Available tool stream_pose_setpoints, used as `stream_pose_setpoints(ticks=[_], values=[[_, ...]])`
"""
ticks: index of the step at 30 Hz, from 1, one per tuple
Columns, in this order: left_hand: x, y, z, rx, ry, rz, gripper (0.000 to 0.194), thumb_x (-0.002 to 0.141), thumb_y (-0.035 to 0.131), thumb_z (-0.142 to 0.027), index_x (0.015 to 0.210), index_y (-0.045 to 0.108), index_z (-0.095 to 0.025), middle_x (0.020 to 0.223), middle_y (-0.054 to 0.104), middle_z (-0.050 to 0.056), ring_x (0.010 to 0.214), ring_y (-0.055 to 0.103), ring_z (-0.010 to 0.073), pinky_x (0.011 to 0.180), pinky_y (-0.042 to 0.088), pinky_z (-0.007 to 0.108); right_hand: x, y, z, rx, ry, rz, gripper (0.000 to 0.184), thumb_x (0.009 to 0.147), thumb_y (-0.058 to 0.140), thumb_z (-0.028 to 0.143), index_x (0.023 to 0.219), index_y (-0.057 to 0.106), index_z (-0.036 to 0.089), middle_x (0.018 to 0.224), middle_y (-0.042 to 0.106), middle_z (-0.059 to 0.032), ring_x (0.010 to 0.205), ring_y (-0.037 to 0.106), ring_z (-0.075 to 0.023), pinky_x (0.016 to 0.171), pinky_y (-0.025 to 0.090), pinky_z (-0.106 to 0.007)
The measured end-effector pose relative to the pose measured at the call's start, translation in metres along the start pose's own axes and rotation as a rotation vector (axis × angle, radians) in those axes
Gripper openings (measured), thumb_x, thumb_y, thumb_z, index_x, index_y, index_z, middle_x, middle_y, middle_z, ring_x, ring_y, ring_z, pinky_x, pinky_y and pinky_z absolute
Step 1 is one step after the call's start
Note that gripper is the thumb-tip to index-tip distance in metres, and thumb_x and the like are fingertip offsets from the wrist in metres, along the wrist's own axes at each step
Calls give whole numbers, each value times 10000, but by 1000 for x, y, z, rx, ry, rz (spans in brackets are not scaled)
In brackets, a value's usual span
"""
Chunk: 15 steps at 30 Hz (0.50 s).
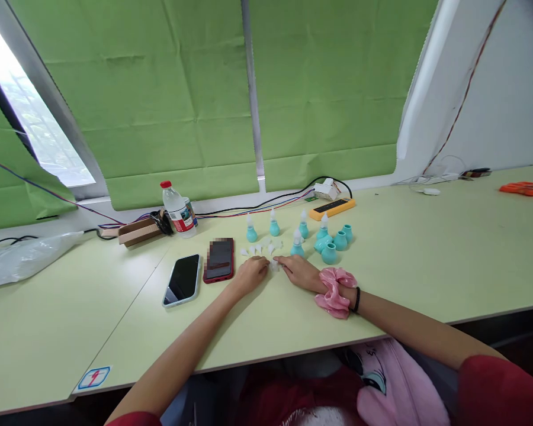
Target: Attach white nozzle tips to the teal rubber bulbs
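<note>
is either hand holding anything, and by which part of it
Cannot be told: left hand and right hand have small translucent pieces between them, too tiny to show any grip.

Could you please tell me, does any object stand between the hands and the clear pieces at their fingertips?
Nothing visible does: the fingertips of the left hand and the right hand are right at the clear pieces. The nearest bulb stands just beyond the right hand, not in between.

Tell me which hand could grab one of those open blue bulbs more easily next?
Probably the right hand: the open blue bulbs stand just beyond it, on its side. The left hand is farther away, nearer the red-edged phone.
</note>
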<state>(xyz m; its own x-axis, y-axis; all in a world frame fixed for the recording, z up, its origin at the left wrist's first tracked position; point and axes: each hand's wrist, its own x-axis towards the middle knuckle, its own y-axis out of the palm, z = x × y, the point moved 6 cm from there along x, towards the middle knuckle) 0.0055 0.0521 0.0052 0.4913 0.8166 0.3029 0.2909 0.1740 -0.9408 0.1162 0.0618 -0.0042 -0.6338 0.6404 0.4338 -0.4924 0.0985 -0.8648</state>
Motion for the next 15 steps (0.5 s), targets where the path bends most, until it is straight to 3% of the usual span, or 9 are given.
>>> stream_pose_setpoints(ticks=[4, 8, 15], values=[[0, -1, 3, -41, -25, -47, 346, 688, 368, -49, 959, 559, -147, 936, 600, 57, 897, 521, 162, 776, 403, 255, 2, -2, -1, 43, -17, -59, 381, 660, 391, -16, 938, 592, 149, 881, 629, -66, 816, 570, -171, 741, 429, -288], [-2, -10, -8, -32, 11, -142, 312, 711, 439, -173, 1007, 537, -158, 1026, 559, 56, 968, 456, 199, 812, 385, 300, 2, -7, 0, 85, -12, -106, 328, 636, 416, -17, 844, 618, 138, 817, 636, -60, 756, 574, -158, 706, 432, -268], [-5, -10, -16, -39, 29, -105, 352, 728, 461, -250, 1072, 489, -184, 920, 574, 56, 1013, 393, 219, 794, 386, 315, 2, -11, 0, 97, -2, -160, 261, 600, 454, -19, 754, 603, 128, 699, 601, -41, 650, 534, -132, 628, 422, -241]])
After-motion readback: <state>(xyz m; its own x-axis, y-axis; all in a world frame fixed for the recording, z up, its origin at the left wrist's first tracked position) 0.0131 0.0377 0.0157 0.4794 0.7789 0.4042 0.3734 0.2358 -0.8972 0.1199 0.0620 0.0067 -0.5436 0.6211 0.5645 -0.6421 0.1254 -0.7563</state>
